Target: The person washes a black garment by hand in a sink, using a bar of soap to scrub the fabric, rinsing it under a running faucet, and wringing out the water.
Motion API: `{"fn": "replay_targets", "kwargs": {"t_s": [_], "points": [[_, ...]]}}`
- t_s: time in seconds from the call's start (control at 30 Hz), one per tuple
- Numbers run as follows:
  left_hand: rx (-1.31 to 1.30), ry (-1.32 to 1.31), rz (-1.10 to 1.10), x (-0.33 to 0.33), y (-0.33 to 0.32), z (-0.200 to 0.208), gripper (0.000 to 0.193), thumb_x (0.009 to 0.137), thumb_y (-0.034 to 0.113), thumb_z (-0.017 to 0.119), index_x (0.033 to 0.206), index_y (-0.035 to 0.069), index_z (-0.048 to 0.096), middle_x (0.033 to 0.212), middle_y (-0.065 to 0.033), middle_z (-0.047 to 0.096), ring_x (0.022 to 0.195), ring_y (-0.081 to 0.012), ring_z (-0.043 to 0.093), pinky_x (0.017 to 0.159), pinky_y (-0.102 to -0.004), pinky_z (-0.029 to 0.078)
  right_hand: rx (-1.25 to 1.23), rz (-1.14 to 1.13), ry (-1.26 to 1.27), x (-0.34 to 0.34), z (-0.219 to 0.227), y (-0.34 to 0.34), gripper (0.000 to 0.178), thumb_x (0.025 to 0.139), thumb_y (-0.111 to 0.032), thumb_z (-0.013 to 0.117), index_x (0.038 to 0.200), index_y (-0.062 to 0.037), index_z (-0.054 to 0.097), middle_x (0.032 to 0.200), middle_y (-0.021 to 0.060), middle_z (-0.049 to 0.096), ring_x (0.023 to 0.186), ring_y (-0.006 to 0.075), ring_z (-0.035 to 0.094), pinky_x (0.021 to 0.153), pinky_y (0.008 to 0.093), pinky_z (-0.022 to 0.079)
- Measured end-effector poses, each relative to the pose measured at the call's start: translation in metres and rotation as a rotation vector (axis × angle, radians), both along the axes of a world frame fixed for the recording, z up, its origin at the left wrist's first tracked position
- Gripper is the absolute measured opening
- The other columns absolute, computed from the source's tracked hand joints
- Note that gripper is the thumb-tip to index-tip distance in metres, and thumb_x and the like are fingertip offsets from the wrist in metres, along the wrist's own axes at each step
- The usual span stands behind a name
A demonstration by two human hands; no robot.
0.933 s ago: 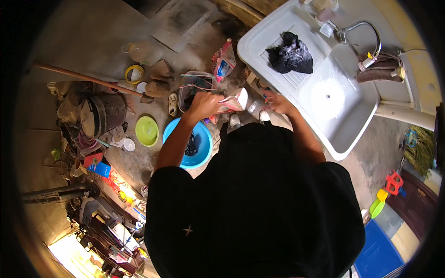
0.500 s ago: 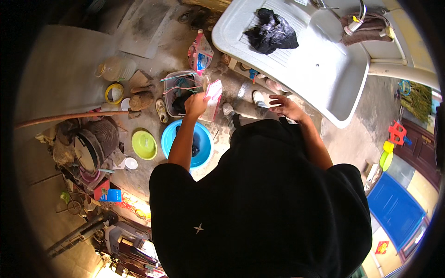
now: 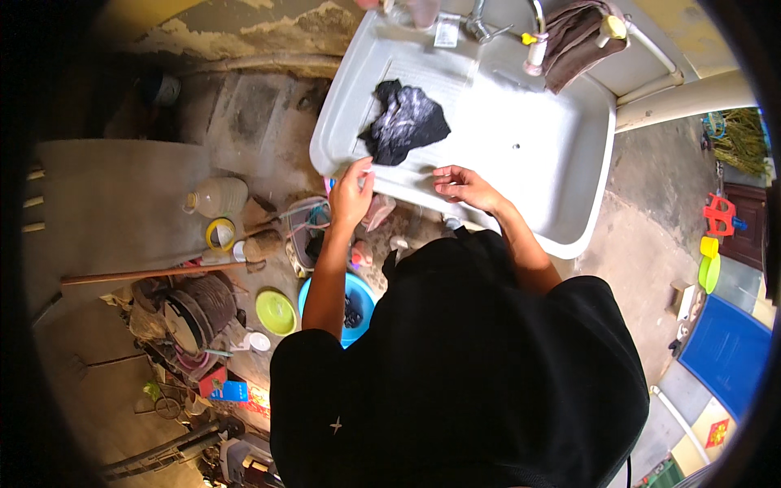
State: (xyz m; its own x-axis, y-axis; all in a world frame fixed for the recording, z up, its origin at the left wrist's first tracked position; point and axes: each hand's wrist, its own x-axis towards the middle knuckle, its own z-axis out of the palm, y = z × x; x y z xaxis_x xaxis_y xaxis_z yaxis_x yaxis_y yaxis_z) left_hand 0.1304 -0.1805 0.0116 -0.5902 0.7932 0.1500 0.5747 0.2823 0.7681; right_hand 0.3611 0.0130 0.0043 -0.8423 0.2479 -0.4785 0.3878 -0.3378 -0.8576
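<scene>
A wet black cloth [image 3: 405, 126] with whitish foam-like patches lies bunched on the ribbed part of the grey-white sink [image 3: 561, 232]. My left hand [image 3: 350, 197] is at the sink's near edge, just below the cloth, its fingers slightly bent and parted with nothing visible in them. To its right my right hand [image 3: 472, 189] hovers by the same edge, open, fingers spread loosely and holding nothing. Below, a blue basin [image 3: 362, 297] with dark cloth in it is partly covered by my left forearm.
A plastic tub [image 3: 297, 220] and a green basin [image 3: 276, 312] stand on the floor at left. Taps [image 3: 480, 28] and a brown towel [image 3: 569, 49] are at the sink's far side. A wooden handle [image 3: 154, 275] lies farther left.
My left hand has let go of a pink-and-white packet and moved from the tub up to the sink's edge. My right hand has shifted over that edge too. The view has turned toward the sink.
</scene>
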Motion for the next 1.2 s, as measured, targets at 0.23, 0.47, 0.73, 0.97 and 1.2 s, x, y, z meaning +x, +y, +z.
{"fn": "replay_targets", "kwargs": {"t_s": [0.23, 0.47, 0.73, 0.97, 1.2], "points": [[0.147, 0.302, -0.314, 0.033, 0.193, 0.084, 0.031, 0.086, 0.012, 0.069, 0.116, 0.003, 0.065, 0.113, -0.0161, 0.067, 0.109, -0.0355, 0.061, 0.095, -0.0413, 0.048, 0.419, -0.367, -0.111, 0.024, -0.016, 0.086, 0.021, 0.086, -0.008, 0.073, 0.105, -0.0008, 0.067, 0.093, 0.0055, 0.071, 0.088, 0.013, 0.065, 0.084, 0.0274, 0.051], [-0.024, 0.455, -0.452, 0.037, 0.34, 0.041, 0.048, 0.088, 0.015, 0.065, 0.133, 0.007, 0.052, 0.125, -0.0191, 0.062, 0.116, -0.0371, 0.058, 0.101, -0.0446, 0.046, 0.55, -0.777, -0.189, 0.064, 0.033, 0.166, 0.023, 0.081, -0.019, 0.08, 0.08, -0.0024, 0.065, 0.075, 0.0041, 0.069, 0.069, 0.0107, 0.063, 0.067, 0.0279, 0.051], [-0.299, 0.323, -0.625, -0.004, 0.454, 0.009, 0.06, 0.08, 0.018, 0.063, 0.135, 0.007, 0.04, 0.137, -0.0209, 0.053, 0.13, -0.0378, 0.048, 0.107, -0.0432, 0.042, 0.523, -1.004, -0.308, 0.126, 0.004, 0.16, 0.019, 0.083, -0.021, 0.073, 0.094, -0.0052, 0.071, 0.083, 0.0027, 0.071, 0.081, 0.0108, 0.064, 0.079, 0.0276, 0.051], [-0.467, 0.262, -0.721, 0.024, 0.438, 0.033, 0.071, 0.08, 0.011, 0.059, 0.147, 0.005, 0.036, 0.148, -0.0166, 0.045, 0.138, -0.0333, 0.042, 0.113, -0.0403, 0.038, 0.152, -1.26, -0.315, 0.134, -0.033, 0.083, 0.013, 0.087, -0.011, 0.065, 0.095, -0.0017, 0.068, 0.086, 0.003, 0.069, 0.078, 0.0125, 0.066, 0.072, 0.0257, 0.052], [-0.073, -0.473, -0.84, 0.053, 0.395, 0.009, 0.087, 0.072, 0.031, 0.088, 0.138, -0.007, 0.045, 0.139, -0.0204, 0.055, 0.131, -0.0269, 0.052, 0.11, -0.0383, 0.039, 0.042, -1.298, -0.294, 0.122, -0.031, 0.063, 0.012, 0.09, -0.017, 0.065, 0.095, -0.0054, 0.068, 0.087, 0.002, 0.07, 0.078, 0.013, 0.067, 0.069, 0.0274, 0.052]]}}
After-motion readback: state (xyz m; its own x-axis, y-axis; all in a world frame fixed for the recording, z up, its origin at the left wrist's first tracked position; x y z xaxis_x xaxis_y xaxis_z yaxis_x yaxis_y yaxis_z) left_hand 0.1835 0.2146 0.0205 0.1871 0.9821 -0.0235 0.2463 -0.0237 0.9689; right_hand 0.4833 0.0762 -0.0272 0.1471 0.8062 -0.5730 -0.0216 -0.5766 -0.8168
